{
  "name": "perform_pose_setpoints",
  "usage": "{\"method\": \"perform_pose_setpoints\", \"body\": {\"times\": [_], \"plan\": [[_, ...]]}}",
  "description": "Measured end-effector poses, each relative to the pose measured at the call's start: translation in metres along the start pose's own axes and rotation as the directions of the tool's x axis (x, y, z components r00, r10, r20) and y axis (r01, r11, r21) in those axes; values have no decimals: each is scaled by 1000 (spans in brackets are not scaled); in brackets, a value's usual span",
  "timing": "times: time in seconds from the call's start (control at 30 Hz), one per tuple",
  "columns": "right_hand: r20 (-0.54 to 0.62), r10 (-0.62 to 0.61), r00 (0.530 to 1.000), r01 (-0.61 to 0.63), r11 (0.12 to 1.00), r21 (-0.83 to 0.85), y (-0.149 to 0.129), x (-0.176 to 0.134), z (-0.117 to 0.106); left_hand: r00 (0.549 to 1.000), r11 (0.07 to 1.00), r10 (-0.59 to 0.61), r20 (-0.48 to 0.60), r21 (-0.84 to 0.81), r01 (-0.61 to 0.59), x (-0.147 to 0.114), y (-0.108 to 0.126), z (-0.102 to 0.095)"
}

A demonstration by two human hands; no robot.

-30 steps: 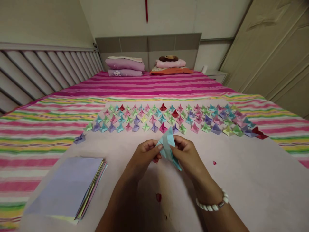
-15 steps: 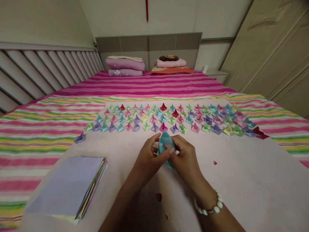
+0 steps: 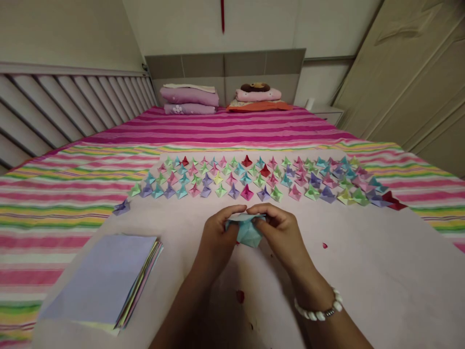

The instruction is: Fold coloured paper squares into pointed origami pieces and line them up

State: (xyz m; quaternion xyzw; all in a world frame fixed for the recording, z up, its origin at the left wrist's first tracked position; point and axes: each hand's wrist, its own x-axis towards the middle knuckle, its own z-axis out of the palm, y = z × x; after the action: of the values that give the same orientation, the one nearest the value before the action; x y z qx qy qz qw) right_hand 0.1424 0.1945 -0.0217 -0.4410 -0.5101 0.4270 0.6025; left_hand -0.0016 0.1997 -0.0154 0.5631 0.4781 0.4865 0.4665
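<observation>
together, the left hand [image 3: 219, 237] and right hand [image 3: 282, 233] pinch light-blue folded paper [image 3: 250, 234] between thumbs and fingers, near rows of origami boats [image 3: 247, 192]

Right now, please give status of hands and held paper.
Left hand, right hand: both holding light-blue folded paper. Origami boats in rows beyond, seemingly not in the way.

One head camera, looking forward and down from above the near part of the bed [image 3: 232, 128]! Close in, just below centre, there's the left hand [image 3: 217, 236] and right hand [image 3: 283, 235], forearms [image 3: 187, 300] rising from the bottom edge. Beyond, this wide view faces the distant headboard [image 3: 203, 68] squarely, rail [image 3: 72, 69] flanking left, panels [image 3: 410, 80] right.
</observation>
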Motion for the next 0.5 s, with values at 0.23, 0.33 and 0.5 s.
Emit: {"method": "perform_pose_setpoints", "body": {"times": [0.23, 0.33, 0.5], "plan": [[-11, 39, 999, -38, 993, 108, 0, 2, -7, 981, 938, -128, 143, -305, 166, 2, 5, -8], [9, 79, 997, -79, 983, 168, -1, 2, -8, 990, 963, -99, 105, -242, 122, 1, 9, -8], [31, 254, 967, -242, 871, 427, -6, 3, -3, 993, 995, 80, -84, -55, -85, 0, 10, -3]]}}
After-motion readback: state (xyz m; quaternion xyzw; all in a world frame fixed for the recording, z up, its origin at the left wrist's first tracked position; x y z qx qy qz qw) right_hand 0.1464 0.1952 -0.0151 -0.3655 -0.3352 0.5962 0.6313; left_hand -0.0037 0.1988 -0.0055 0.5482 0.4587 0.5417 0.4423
